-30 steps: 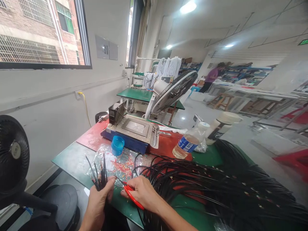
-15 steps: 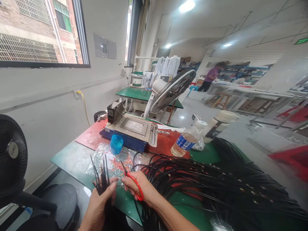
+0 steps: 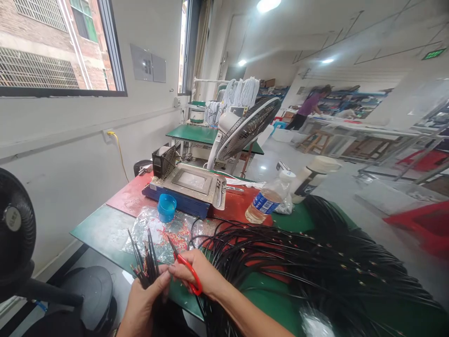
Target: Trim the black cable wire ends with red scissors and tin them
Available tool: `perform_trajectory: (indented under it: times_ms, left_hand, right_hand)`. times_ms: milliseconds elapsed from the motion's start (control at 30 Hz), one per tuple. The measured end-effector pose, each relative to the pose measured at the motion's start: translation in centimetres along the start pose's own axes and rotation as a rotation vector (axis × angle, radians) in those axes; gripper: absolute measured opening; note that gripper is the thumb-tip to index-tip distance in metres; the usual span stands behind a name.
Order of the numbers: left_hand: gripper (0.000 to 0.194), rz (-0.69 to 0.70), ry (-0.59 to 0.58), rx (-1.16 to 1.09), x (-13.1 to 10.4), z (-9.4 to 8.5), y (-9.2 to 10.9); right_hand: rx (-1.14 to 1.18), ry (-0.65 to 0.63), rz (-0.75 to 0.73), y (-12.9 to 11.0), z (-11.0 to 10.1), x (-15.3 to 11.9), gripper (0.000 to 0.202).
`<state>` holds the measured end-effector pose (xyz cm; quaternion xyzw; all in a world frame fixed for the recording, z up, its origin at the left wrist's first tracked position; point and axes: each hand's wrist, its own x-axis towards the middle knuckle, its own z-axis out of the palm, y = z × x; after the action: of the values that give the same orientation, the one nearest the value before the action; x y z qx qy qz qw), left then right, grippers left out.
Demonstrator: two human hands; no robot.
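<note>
My left hand (image 3: 149, 292) is closed around a bundle of black cables (image 3: 146, 260), their ends pointing up, several with reddish wire tips showing. Just to the right, my right hand (image 3: 191, 271) grips red-handled scissors (image 3: 194, 275), blades pointing up and away over the table. The fingertips of both hands meet or nearly meet beside the bundle; whether a wire lies between them I cannot make out. Below the scissors a large heap of black cables (image 3: 266, 252) spreads to the right. Small red and yellow scraps (image 3: 178, 236) are scattered on a clear plastic bag (image 3: 140, 238).
A blue cup (image 3: 166, 208) stands before a blue-sided heating device (image 3: 191, 187) with a small black fan (image 3: 164, 163). Right of it are a plastic bottle (image 3: 264, 203) and a beige container (image 3: 312, 178). A large fan (image 3: 245, 128) leans behind. One person (image 3: 308, 107) works far off.
My right hand has moved slightly left with the scissors, closing the gap to my left hand. The whole view has shifted a little.
</note>
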<state>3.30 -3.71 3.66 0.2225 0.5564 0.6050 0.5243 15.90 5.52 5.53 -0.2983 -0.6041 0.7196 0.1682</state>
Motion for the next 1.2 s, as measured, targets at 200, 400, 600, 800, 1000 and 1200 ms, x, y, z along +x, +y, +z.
perform_trajectory:
  times_ms: [200,400,600,800,1000,1200]
  left_hand:
    - [0.028,-0.021,-0.082,-0.024,-0.74,0.38,0.81]
    - [0.024,-0.07,-0.098,-0.09,-0.8,0.39,0.96]
    - [0.023,-0.082,-0.142,-0.087,-0.74,0.21,0.76]
    - [0.025,-0.067,-0.124,-0.061,-0.99,0.44,0.84]
    - [0.024,-0.026,-0.142,-0.042,-0.94,0.42,0.94]
    - [0.024,0.0,-0.136,-0.057,-1.05,0.58,0.9]
  right_hand:
    - [0.096,0.0,0.039,0.11,0.14,0.03,0.043]
    - [0.297,-0.037,0.146,0.58,-0.1,0.27,0.042]
    - [0.307,-0.084,0.114,0.29,-0.22,0.07,0.048]
    - [0.261,-0.019,0.148,-0.18,0.16,-0.26,0.047]
    - [0.321,-0.011,0.322,0.08,0.26,-0.03,0.038]
    - [0.365,-0.05,0.393,0.29,0.34,0.25,0.034]
